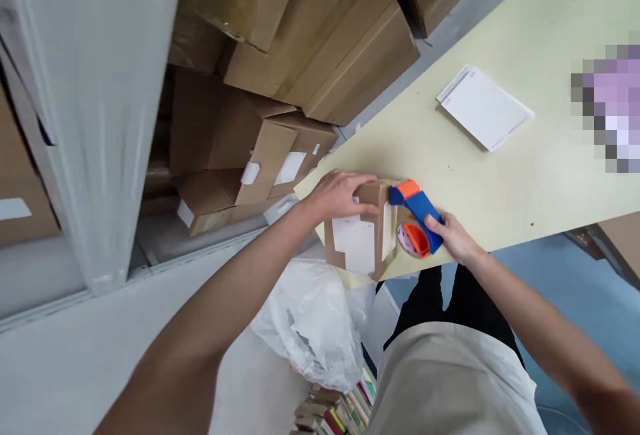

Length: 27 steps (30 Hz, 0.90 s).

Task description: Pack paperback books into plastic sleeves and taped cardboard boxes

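Observation:
A small brown cardboard box (357,235) with a white label on its side stands at the near corner of the pale yellow table (500,175). My left hand (340,193) lies over the box's top with fingers curled on its edge, holding it. My right hand (453,235) grips the blue handle of a blue and orange tape dispenser (415,218), whose head rests against the box's top edge. The tape roll shows below the handle.
A white booklet (484,107) lies flat farther along the table. Stacked cardboard boxes (300,41) fill the floor beyond the table's edge. A white plastic bag (315,328) and a pile of books (335,411) sit below the table corner. A white panel (90,108) stands at left.

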### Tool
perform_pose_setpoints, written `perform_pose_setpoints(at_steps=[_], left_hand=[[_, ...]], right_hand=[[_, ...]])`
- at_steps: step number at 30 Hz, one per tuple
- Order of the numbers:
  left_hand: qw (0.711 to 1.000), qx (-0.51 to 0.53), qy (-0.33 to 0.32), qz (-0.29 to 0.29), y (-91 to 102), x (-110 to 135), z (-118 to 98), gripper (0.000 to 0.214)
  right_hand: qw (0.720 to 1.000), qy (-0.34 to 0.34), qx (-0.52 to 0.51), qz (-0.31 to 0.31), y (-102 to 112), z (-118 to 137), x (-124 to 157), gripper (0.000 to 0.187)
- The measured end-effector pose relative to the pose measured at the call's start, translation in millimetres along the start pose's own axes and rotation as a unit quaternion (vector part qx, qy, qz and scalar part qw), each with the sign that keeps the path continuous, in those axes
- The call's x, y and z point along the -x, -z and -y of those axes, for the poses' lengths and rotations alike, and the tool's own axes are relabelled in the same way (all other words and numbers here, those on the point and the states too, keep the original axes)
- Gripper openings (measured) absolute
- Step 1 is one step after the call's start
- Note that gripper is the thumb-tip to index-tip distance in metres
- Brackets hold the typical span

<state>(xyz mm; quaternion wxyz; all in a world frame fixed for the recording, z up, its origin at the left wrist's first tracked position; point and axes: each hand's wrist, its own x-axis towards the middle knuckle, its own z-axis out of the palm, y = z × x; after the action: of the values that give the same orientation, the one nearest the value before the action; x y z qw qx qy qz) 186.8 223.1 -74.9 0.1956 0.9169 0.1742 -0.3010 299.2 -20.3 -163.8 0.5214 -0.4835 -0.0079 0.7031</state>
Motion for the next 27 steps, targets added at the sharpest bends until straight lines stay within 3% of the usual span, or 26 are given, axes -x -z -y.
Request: perform_pose_setpoints(at_steps=[4,6,9,11,16,21,23,27], left_hand=[[0.986,-0.008,0.108,-0.126,-4.3,-0.2,-1.0,0.069],[0.982,-0.014,0.123,-0.141,-9.1,0.5,-5.9,0.065],[0.983,-0.007,0.124,-0.138,-13.3,1.7,-12.0,0.073],[0.981,0.003,0.124,-0.151,-13.1,2.3,-14.0,0.076],[0.975,0.023,0.129,-0.182,-10.2,2.3,-16.0,0.067],[0.972,0.021,0.138,-0.187,-10.8,1.4,-17.7,0.064],[0.972,0.018,0.141,-0.186,-10.5,1.9,-18.7,0.064],[0.966,0.015,0.170,-0.196,-11.5,4.9,-23.0,0.067]], right_hand=[[0.995,0.036,0.091,-0.021,10.0,60.7,-47.7,0.081],[0.988,0.055,0.144,-0.022,11.6,77.6,-63.1,0.079],[0.964,0.103,0.243,-0.033,9.9,82.6,-69.8,0.061],[0.946,0.136,0.289,-0.050,7.7,77.2,-65.9,0.056],[0.928,0.129,0.348,-0.034,3.9,67.0,-47.5,0.083],[0.918,0.137,0.371,-0.029,13.0,54.4,-17.2,0.088],[0.913,0.126,0.387,-0.030,21.6,31.5,7.9,0.087],[0.914,0.113,0.390,-0.017,34.4,-44.5,69.4,0.085]])
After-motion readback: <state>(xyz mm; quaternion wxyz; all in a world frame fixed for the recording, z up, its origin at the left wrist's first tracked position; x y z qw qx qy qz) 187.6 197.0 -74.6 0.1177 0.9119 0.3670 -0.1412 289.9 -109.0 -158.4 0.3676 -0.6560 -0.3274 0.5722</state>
